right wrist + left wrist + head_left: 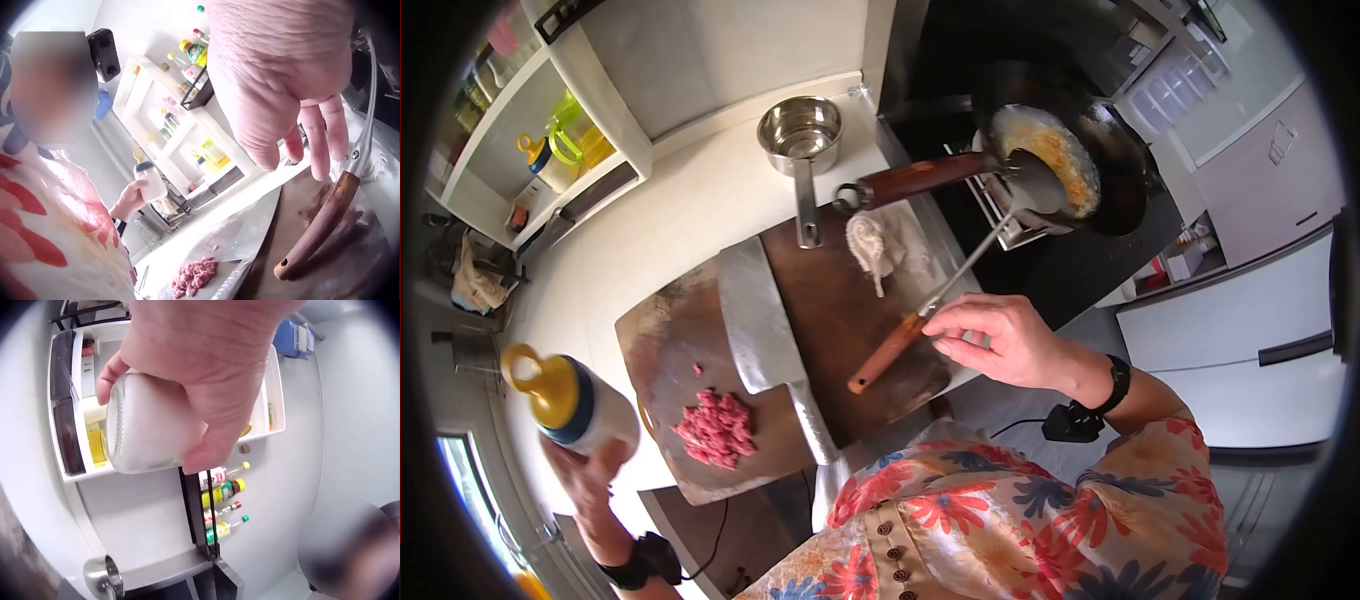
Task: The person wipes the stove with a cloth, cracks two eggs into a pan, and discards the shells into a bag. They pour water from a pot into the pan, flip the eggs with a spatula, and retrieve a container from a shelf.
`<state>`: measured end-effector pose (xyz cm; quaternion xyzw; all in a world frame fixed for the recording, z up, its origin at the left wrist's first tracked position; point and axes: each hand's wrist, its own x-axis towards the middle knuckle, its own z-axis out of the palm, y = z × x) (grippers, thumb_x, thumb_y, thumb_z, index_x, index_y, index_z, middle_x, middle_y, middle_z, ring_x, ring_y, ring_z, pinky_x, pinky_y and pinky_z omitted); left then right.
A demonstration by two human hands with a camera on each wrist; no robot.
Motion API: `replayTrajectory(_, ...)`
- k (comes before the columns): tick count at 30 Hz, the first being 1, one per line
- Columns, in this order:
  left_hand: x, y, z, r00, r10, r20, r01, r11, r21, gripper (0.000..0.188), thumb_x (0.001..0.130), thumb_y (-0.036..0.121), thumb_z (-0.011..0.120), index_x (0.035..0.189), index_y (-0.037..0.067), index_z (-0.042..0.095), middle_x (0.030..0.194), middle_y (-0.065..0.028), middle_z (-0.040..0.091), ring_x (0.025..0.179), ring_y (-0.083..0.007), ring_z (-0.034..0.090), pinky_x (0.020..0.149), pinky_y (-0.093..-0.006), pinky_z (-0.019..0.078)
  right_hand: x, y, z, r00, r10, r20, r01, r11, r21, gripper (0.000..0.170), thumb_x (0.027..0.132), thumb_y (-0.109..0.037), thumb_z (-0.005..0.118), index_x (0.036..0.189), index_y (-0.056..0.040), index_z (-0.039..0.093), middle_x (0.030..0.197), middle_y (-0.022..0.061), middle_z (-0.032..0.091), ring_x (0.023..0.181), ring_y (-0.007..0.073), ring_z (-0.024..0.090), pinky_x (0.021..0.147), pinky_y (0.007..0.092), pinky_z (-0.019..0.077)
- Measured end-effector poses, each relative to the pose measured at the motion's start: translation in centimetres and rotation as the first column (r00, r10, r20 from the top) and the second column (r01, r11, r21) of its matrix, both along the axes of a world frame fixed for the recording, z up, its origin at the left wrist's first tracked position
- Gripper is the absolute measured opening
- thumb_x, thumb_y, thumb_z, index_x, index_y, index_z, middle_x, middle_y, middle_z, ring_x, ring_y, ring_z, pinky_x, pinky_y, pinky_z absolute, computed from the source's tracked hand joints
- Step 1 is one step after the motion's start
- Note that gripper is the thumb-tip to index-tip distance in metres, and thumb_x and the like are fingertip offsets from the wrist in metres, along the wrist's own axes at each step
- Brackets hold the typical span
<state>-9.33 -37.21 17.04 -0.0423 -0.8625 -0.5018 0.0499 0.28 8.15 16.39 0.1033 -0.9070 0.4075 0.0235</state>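
Observation:
My left hand (590, 475) grips a whitish seasoning jar (150, 428) by its body, fingers and thumb around it. A yellow lid with a ring and a blue collar top the jar, which is held tilted left of the cutting board. My right hand (1000, 340) has loosely bent fingers, its fingertips right at the upper end of a wok spatula's wooden handle (319, 231). The spatula's metal blade (1037, 185) lies in a dark wok (1135, 150) with yellow-and-white egg (1050, 150). The handle slants over the cutting board (840, 290).
A cleaver (755, 315) lies across the board, with chopped raw meat (715, 430) to its left. Behind the board stand a steel saucepan (800, 130) and a crumpled cloth (870, 245). A white shelf (625, 120) holds containers at the back left. Bottles (222, 497) stand on a rack.

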Motion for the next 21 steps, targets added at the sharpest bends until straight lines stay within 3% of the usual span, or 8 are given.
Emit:
replayTrajectory(1,2.2,2.8,0.5,0.997,-0.060,0.057,0.060,0.998,-0.003,0.073,0.057,0.031,0.075,0.117,0.000,0.046,0.097,-0.0083,0.059,0.085,-0.0177,0.059,0.077,-0.0315,0.0484,0.4,1.1,0.2,1.000,0.011,-0.013,-0.011,1.000,-0.005,0.017,0.079,-0.009,0.066,0.095,-0.0055,0.063,0.087,0.0082,0.064,0.073,0.0228,0.064,0.062,0.0282,0.0510)
replayTrajectory(3,6.0,10.3,1.5,0.914,0.015,0.404,-0.199,0.887,0.417,0.076,0.055,0.027,0.077,0.118,0.000,0.046,0.097,-0.0072,0.060,0.087,-0.0156,0.059,0.079,-0.0297,0.0474,1.4,3.6,0.5,0.998,0.042,-0.047,-0.046,0.994,-0.097,0.017,0.079,-0.009,0.067,0.095,-0.0044,0.063,0.084,0.0085,0.065,0.068,0.0207,0.064,0.058,0.0266,0.0502)
replayTrajectory(5,9.1,17.1,3.0,0.927,-0.275,0.257,0.220,0.950,0.222,0.078,0.054,0.020,0.078,0.121,-0.001,0.044,0.100,-0.0073,0.060,0.090,-0.0160,0.058,0.085,-0.0298,0.0457,2.5,5.7,1.5,0.996,0.062,-0.069,-0.071,0.987,-0.141,0.016,0.081,-0.006,0.066,0.096,-0.0035,0.064,0.078,0.0048,0.063,0.065,0.0095,0.061,0.057,0.0211,0.0483)
replayTrajectory(7,11.2,21.7,1.3,0.929,-0.324,0.179,0.325,0.945,0.026,0.081,0.053,0.016,0.078,0.123,-0.003,0.043,0.103,-0.0074,0.058,0.093,-0.0156,0.057,0.088,-0.0311,0.0442,3.6,7.7,2.1,0.990,0.117,-0.075,-0.134,0.943,-0.306,0.019,0.082,-0.007,0.066,0.100,-0.0022,0.062,0.076,0.0026,0.062,0.065,0.0051,0.059,0.057,0.0192,0.0478)
replayTrajectory(9,13.0,26.5,-0.9,0.896,-0.382,0.225,0.351,0.921,0.167,0.078,0.052,0.011,0.077,0.122,-0.002,0.045,0.107,-0.0106,0.058,0.100,-0.0196,0.057,0.091,-0.0331,0.0436,5.1,9.3,3.5,0.988,0.146,-0.053,-0.155,0.923,-0.353,0.024,0.082,-0.008,0.067,0.104,-0.0010,0.060,0.073,0.0013,0.061,0.064,0.0035,0.058,0.058,0.0182,0.0476)
replayTrajectory(13,15.3,34.7,-1.1,0.883,-0.448,0.140,0.466,0.871,-0.152,0.074,0.049,0.014,0.075,0.117,0.000,0.050,0.108,-0.0184,0.057,0.105,-0.0339,0.054,0.092,-0.0381,0.0432,7.9,12.5,4.5,0.973,0.222,0.063,-0.186,0.916,-0.355,0.024,0.081,-0.011,0.069,0.100,-0.0013,0.061,0.067,-0.0001,0.060,0.061,0.0031,0.057,0.056,0.0181,0.0471)
replayTrajectory(19,16.2,39.9,-2.4,0.811,-0.572,0.123,0.585,0.786,-0.201,0.077,0.049,0.019,0.076,0.119,0.001,0.048,0.102,-0.0166,0.058,0.097,-0.0326,0.057,0.088,-0.0373,0.0438,9.4,17.2,4.5,0.979,0.178,0.096,-0.169,0.981,-0.092,0.015,0.081,-0.011,0.069,0.091,-0.0023,0.063,0.067,0.0003,0.061,0.062,0.0044,0.058,0.056,0.0186,0.0468)
replayTrajectory(21,16.1,40.6,-2.6,0.762,-0.626,0.165,0.646,0.754,-0.119,0.076,0.051,0.020,0.076,0.120,0.003,0.048,0.106,-0.0176,0.057,0.102,-0.0320,0.056,0.090,-0.0382,0.0433,9.8,17.9,4.4,0.961,0.269,-0.061,-0.251,0.945,0.209,0.014,0.084,-0.016,0.066,0.090,-0.0036,0.063,0.078,0.0022,0.067,0.064,0.0141,0.062,0.059,0.0250,0.0504)
